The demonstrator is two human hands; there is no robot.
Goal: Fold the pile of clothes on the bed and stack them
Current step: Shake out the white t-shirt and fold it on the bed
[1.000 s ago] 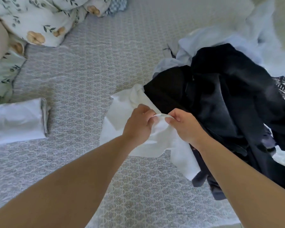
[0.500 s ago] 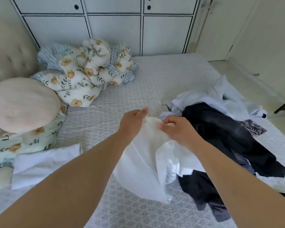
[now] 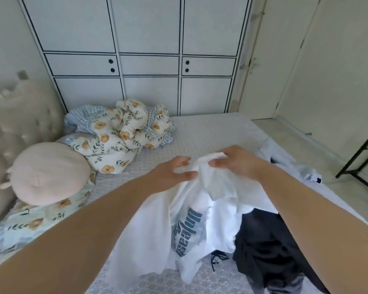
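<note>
Right fingers curled around a bunched top edge of a white T-shirt, pinching it just right of frame centre. Left fingers spread and loosely bent, thumb against the same cloth just beside the right hand; whether the left hand truly grips, cannot tell. Shirt lifted off the bed, hanging down through the lower middle of the frame, grey printed lettering showing in its folds. Both bare forearms reaching in from the bottom corners. At lower right, under the right forearm, a heap of dark clothes; above it, toward the right edge, crumpled white clothes lying on the patterned cover. At left, a round beige cushion on a floral pillow; a bundled floral duvet in the middle left. White panelled wardrobe doors across the top. A black metal frame at the right edge, on the floor.
</note>
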